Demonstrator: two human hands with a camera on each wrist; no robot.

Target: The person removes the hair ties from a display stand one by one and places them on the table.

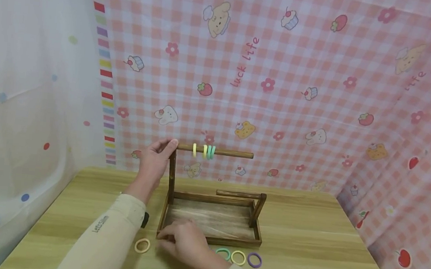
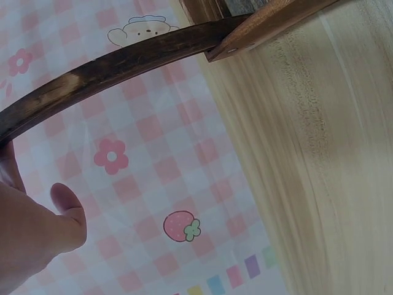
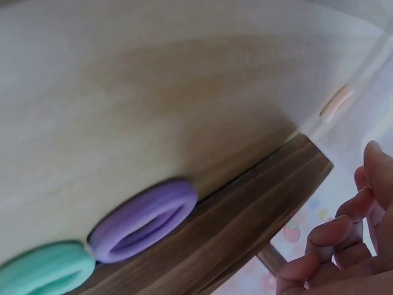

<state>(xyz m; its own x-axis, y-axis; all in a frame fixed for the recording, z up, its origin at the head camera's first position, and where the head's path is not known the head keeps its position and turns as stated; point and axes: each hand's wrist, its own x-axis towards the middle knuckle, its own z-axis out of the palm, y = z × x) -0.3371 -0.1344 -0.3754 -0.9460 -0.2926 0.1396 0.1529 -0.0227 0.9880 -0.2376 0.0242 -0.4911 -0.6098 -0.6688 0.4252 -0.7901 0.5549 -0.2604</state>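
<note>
My left hand [image 1: 154, 159] holds the top corner of a dark wooden rack [image 1: 172, 174], where its post meets the upper bar. Two yellow rings [image 1: 194, 150] and two green rings [image 1: 211, 152] hang on that bar. My right hand [image 1: 184, 241], fingers loosely bent and holding nothing, is over the rack's front left edge. Just left of its fingertips an orange ring [image 1: 142, 245] lies on the table. In the right wrist view, a purple ring [image 3: 144, 220] and a green ring [image 3: 49, 270] lie along the rack's front edge; the right hand hides this purple ring in the head view.
Right of my right hand, a green ring [image 1: 223, 253], a yellow ring [image 1: 238, 258] and a purple ring [image 1: 255, 260] lie in a row on the wooden table [image 1: 306, 249]. A lower bar [image 1: 238, 194] juts left from the rack's right post. Checked cloth [image 1: 298, 130] hangs behind.
</note>
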